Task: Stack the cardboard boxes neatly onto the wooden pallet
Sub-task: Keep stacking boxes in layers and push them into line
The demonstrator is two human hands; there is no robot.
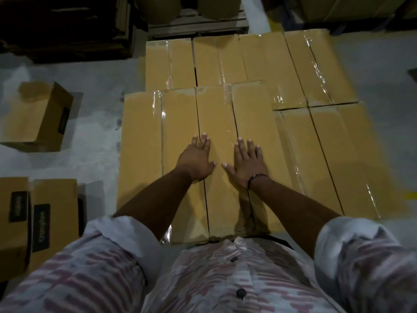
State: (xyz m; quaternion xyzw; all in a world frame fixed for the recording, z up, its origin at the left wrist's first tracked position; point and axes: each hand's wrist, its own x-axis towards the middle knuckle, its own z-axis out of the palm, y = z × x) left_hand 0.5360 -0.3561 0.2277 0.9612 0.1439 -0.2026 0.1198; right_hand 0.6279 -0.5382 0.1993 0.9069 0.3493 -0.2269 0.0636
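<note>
Looking down, I see the grey floor carrying a wide lower layer of taped boxes. The pallet under it is hidden, so I only judge that it sits there. A second tier of long boxes lies side by side on the layer's near left part.

To the left, a loose box and two more boxes wait on the floor, probably next to be stacked.

My left hand and right hand lie flat on the second tier, each across a seam. The fingers are straight and spread and grip nothing. I judge they press the tops level and snug.

One dark label may read "Crompton", but it is too blurred to be sure.
</note>
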